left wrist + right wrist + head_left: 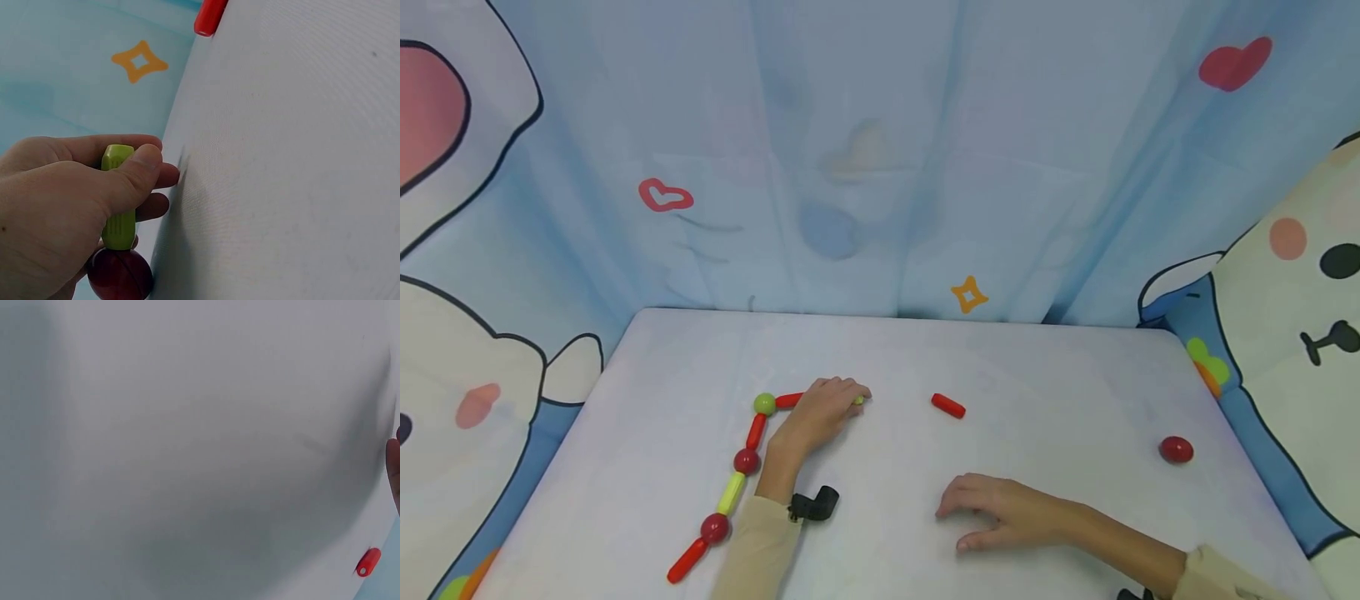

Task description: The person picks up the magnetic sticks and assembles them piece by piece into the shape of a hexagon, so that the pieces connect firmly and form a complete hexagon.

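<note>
One ribbed green cylinder (119, 232) pinched in left hand (823, 411).

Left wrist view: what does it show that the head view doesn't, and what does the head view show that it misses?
Only the left wrist view shows the dark red ball next to the held green tube, and most of that tube's length.

Only the head view shows the right hand, the green ball and the loose red ball.

Both show the left hand, part of the loose red tube or all of it, and the orange star.
</note>
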Demonstrator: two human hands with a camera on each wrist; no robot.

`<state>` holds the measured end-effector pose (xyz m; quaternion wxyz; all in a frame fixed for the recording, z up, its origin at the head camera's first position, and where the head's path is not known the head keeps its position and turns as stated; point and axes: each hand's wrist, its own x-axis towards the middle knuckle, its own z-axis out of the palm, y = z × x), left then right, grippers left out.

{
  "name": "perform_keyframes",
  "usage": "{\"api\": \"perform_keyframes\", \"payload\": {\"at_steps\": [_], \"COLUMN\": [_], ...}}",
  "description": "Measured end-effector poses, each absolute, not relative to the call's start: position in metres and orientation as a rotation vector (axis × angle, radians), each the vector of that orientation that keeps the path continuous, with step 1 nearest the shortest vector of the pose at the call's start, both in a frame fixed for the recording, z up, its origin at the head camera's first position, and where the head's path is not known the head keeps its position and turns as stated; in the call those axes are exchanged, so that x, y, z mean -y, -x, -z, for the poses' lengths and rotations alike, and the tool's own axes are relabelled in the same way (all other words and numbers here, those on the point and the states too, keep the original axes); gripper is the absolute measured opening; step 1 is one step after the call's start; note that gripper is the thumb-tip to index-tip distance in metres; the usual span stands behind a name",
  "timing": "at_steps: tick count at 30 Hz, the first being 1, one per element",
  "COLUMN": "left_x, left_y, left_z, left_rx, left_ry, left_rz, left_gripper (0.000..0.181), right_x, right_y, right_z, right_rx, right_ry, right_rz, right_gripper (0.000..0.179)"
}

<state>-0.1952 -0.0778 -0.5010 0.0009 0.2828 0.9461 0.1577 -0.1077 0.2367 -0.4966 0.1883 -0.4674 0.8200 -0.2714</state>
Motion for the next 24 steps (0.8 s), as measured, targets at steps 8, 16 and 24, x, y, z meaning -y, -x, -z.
{"api": "perform_keyframes", "payload": {"at_steps": [8,16,24], "left_x": [0.078,0.077,0.077], "left_y": [0.195,0.195,0.195], "left_z": [0.502,0.503,0.503], "left_rx": [-2.973,-2.968,-2.975], "left_ry": [-0.888,-0.879,-0.894], "left_rz": [-0.493,-0.493,-0.487], "left_gripper": [0.029,0.029,0.029], "right_x": [-0.232,-0.232,-0.234], "right_y": [0.09,0.081,0.072], "right_z": [0.496,0.495,0.489], "right_rx": [-2.184,-1.949,-1.863], "right_ry": [1.541,1.577,1.689], "right_rz": [0.764,0.815,0.709], "right_gripper": [0.039,0.036,0.031]}}
